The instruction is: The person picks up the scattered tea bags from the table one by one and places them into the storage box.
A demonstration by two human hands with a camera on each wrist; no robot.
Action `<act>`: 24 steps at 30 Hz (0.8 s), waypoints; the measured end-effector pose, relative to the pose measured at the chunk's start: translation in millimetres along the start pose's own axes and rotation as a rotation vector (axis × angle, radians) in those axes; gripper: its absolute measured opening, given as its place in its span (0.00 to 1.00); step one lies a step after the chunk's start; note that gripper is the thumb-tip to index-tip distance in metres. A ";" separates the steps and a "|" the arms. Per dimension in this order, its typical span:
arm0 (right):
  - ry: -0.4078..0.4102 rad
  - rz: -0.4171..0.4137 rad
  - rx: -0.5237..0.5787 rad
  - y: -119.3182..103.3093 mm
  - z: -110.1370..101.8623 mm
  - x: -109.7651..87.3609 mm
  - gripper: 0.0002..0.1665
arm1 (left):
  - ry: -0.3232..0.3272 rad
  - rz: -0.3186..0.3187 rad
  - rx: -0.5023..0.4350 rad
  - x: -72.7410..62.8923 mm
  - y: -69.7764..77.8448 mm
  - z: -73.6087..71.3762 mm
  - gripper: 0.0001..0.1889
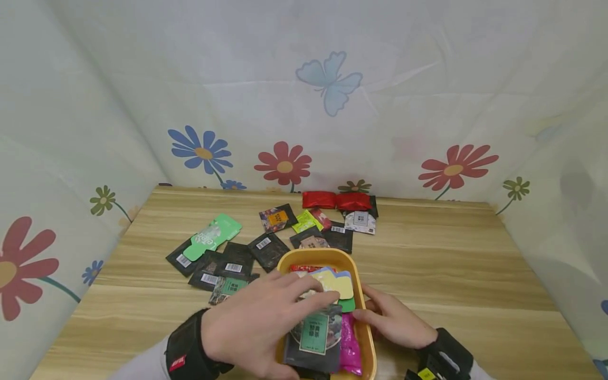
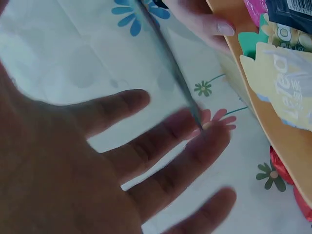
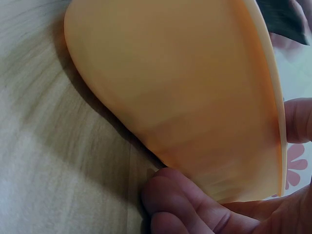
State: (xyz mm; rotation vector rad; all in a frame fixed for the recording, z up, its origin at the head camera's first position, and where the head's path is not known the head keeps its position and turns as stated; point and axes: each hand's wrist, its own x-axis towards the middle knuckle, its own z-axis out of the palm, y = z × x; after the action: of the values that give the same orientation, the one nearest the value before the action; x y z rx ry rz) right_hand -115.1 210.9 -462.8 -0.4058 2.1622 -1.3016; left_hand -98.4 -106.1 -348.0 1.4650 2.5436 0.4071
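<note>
My left hand (image 1: pixel 258 319) is over a yellow-orange plastic basket (image 1: pixel 368 345) and holds a black tea packet (image 1: pixel 332 353) with a green label between thumb and fingers. In the left wrist view that packet (image 2: pixel 168 58) shows edge-on against the fingertips. With its thumb at the rim and the other fingers bent against the outer wall, my right hand (image 1: pixel 396 319) grips the basket's right side. Inside the basket lie a pale yellow card-shaped packet (image 1: pixel 344 287), a green piece (image 1: pixel 348 305), a magenta packet (image 1: pixel 350 345) and a red one. The basket's lower contents are hidden.
Several black sachets (image 1: pixel 268 250) lie on the wooden table (image 1: pixel 442 253) left of and behind the basket. A light green packet (image 1: pixel 214 236) rests over some of them. Red packets (image 1: pixel 319 199) lie at the back edge, before a flowered cloth (image 1: pixel 404 105).
</note>
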 end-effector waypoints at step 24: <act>0.005 -0.011 0.001 -1.0 1.0 0.4 0.43 | 0.159 -0.685 0.208 -16.4 -159.2 -7.9 0.65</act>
State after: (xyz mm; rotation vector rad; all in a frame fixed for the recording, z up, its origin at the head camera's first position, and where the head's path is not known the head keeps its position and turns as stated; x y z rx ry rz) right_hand -114.9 209.5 -462.4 -0.4145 2.1661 -1.3111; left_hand -222.7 -197.5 -391.4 0.5362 3.0669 0.1543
